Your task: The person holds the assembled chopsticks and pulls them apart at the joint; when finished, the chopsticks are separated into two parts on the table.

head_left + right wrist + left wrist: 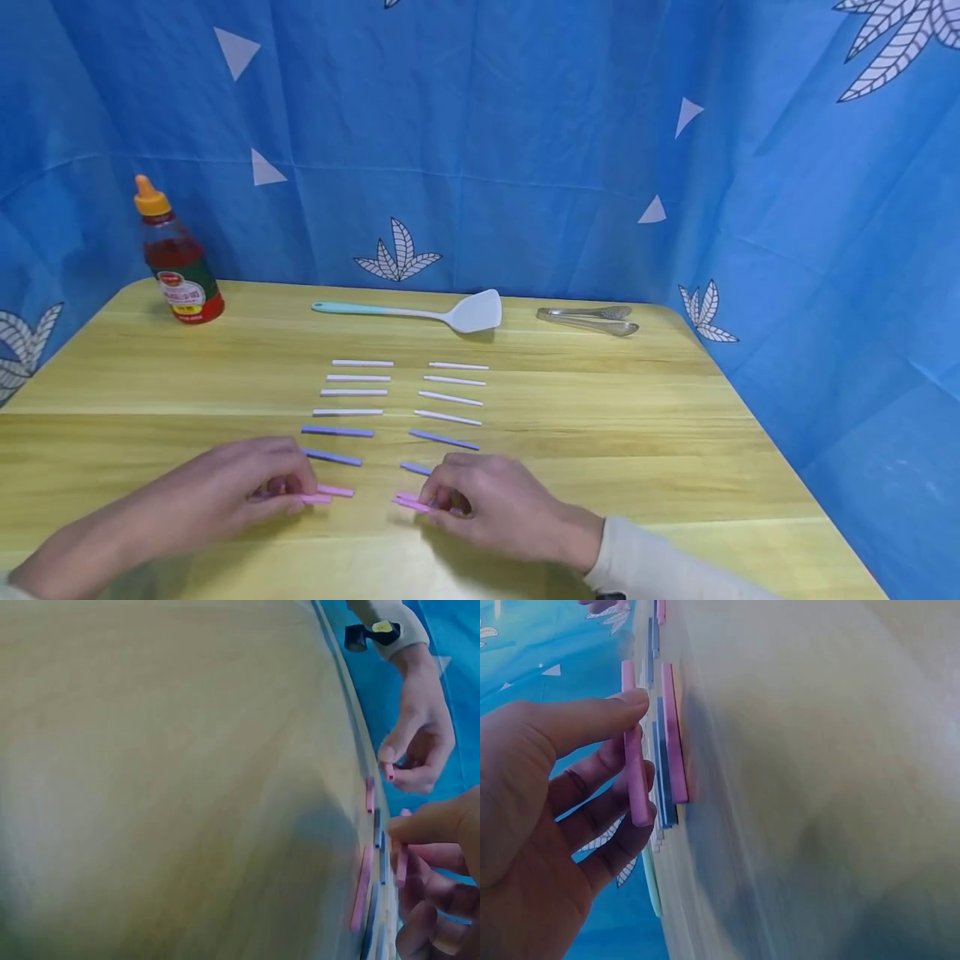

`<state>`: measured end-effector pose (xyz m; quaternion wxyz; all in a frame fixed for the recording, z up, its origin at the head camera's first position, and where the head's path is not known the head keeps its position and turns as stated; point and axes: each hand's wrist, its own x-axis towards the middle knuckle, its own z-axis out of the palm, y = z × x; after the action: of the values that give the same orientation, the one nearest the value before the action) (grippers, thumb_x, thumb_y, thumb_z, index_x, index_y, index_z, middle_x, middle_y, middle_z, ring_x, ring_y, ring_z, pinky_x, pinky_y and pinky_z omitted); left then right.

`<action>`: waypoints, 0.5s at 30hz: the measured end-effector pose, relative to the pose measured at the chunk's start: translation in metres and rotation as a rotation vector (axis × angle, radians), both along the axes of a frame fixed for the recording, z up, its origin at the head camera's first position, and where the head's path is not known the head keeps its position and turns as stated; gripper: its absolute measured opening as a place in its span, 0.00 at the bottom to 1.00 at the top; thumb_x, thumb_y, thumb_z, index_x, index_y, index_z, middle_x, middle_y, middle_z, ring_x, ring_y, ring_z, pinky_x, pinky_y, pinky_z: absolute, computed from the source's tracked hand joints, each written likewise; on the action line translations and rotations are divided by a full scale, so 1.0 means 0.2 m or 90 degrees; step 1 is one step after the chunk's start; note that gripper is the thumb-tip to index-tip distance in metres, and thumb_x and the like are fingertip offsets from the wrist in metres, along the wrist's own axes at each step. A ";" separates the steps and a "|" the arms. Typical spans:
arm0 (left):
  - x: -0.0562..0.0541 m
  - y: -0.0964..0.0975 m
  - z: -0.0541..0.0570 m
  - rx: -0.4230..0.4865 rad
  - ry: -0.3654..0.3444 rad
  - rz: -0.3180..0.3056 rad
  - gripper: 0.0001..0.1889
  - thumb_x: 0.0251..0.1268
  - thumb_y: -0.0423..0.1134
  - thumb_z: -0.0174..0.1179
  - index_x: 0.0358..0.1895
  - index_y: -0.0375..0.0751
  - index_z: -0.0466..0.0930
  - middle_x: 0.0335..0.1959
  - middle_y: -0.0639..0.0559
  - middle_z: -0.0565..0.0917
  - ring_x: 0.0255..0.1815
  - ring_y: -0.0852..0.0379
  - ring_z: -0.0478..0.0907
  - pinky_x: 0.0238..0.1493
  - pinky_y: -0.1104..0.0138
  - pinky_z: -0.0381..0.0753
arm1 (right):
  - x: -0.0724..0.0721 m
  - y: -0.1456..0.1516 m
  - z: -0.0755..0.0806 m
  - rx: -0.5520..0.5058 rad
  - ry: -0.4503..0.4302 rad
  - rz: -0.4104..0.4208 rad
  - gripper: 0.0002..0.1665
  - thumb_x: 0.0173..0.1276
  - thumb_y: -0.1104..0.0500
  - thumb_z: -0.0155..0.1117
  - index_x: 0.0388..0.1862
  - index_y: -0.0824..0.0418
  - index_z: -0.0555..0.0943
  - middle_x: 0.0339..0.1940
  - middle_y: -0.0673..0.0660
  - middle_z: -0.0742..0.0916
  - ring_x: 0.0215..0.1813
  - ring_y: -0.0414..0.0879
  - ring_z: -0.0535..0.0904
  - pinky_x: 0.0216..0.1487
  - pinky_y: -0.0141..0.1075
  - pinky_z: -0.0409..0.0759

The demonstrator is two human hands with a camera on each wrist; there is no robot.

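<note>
My left hand (258, 479) pinches a slim pink stick (636, 784) between thumb and fingers, raised off the table. Below it another pink stick (674, 735) lies on the wood. Opposite, my right hand (491, 504) grips a pink stick (403, 862) the same way, above a second pink stick (361, 889) on the table. Beyond the hands, sticks lie in two columns. Purple-blue sticks (337, 431) are nearest in the left column, with white sticks (354, 392) behind. The right column likewise has blue sticks (444, 439) and white sticks (450, 398), partly covered by my right hand.
At the back of the wooden table (637, 475) lie a white spatula (476, 312) with a mint handle and metal tongs (588, 320). A red sauce bottle (182, 275) stands at the back left. A blue patterned curtain (525, 150) surrounds the table.
</note>
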<state>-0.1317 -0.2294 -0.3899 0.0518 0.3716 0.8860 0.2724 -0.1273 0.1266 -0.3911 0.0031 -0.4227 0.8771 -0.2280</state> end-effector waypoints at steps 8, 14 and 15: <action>0.03 0.04 0.00 -0.040 0.013 -0.022 0.03 0.75 0.51 0.70 0.44 0.69 0.84 0.37 0.76 0.77 0.36 0.77 0.69 0.33 0.74 0.73 | 0.05 -0.02 0.01 0.052 -0.012 0.017 0.05 0.74 0.54 0.77 0.42 0.44 0.87 0.36 0.33 0.86 0.32 0.22 0.71 0.36 0.17 0.68; 0.04 0.06 -0.02 -0.053 0.004 -0.021 0.04 0.75 0.51 0.70 0.42 0.70 0.84 0.37 0.76 0.77 0.35 0.76 0.69 0.33 0.74 0.71 | 0.06 -0.02 -0.01 0.077 -0.004 0.029 0.05 0.74 0.53 0.77 0.42 0.43 0.87 0.36 0.33 0.84 0.31 0.20 0.68 0.35 0.17 0.66; 0.04 0.07 -0.02 -0.051 0.002 -0.022 0.04 0.75 0.51 0.70 0.42 0.70 0.84 0.37 0.76 0.77 0.35 0.76 0.69 0.33 0.74 0.71 | 0.06 -0.02 -0.01 0.080 -0.005 0.030 0.04 0.74 0.52 0.77 0.42 0.43 0.87 0.36 0.33 0.84 0.31 0.20 0.69 0.35 0.17 0.66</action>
<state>-0.1230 -0.2162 -0.3935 0.0698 0.3848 0.8898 0.2351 -0.1156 0.1220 -0.3932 0.0386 -0.4412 0.8795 -0.1740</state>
